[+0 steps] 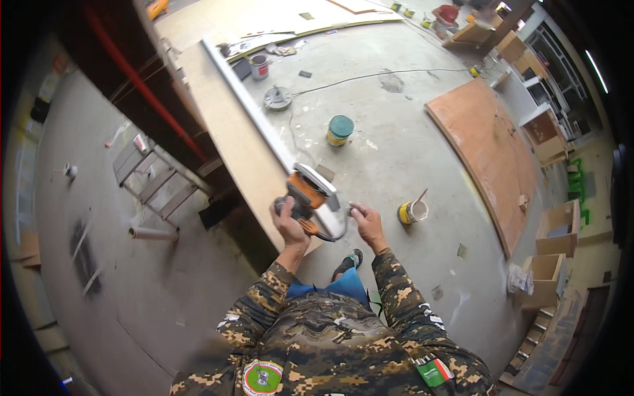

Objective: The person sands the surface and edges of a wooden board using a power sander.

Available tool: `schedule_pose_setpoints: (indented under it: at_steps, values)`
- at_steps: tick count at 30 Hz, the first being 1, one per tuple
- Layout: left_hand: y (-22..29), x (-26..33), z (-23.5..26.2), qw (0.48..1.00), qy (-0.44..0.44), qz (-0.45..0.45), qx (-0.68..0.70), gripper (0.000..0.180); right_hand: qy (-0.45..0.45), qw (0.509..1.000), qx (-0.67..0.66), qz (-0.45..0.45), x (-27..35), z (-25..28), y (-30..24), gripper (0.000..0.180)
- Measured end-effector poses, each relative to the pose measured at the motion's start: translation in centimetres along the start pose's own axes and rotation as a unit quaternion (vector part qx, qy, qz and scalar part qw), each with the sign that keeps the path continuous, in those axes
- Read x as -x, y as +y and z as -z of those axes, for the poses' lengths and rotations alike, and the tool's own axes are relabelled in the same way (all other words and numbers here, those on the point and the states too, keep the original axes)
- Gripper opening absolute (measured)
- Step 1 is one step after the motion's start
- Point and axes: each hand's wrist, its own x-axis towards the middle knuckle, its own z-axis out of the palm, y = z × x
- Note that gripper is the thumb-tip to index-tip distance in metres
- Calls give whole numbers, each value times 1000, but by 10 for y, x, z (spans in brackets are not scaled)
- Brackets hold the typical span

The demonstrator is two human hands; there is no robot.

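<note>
My left hand (289,223) is wrapped round an orange and black power sander (305,193), tilted so that its flat white pad faces up and away from me. The sander is over the near end of a long pale board (239,142), beside a white metal-like strip (254,119) that runs along the board's right edge. From the sander a dark cord (343,228) loops round to my right hand (368,226). The fingers of that hand are pinched together at the cord's upper end.
On the floor stand a green-lidded can (340,130), an open can with a stick (413,211) and a round grey metal piece (278,98). A large brown panel (485,158) lies to the right. A stepladder (158,175) is at left. Another person (448,14) is far off.
</note>
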Motion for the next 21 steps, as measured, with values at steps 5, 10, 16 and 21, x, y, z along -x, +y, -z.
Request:
schedule_pose_setpoints:
  at_steps: [5,10,16,21]
  values:
    - [-16,-20,-48,992,44,-106,-51,51,188,934,150,266,29,21,-41,10]
    - [-28,-29,-78,980,25,-159,-116,60,58,901,196,384,26,28,-83,46]
    - [-62,-7,-129,950,59,-220,-212,63,-67,903,185,382,-39,27,-97,69]
    - [-91,-7,-150,954,-77,-182,-225,51,-70,884,199,418,-100,34,-95,76]
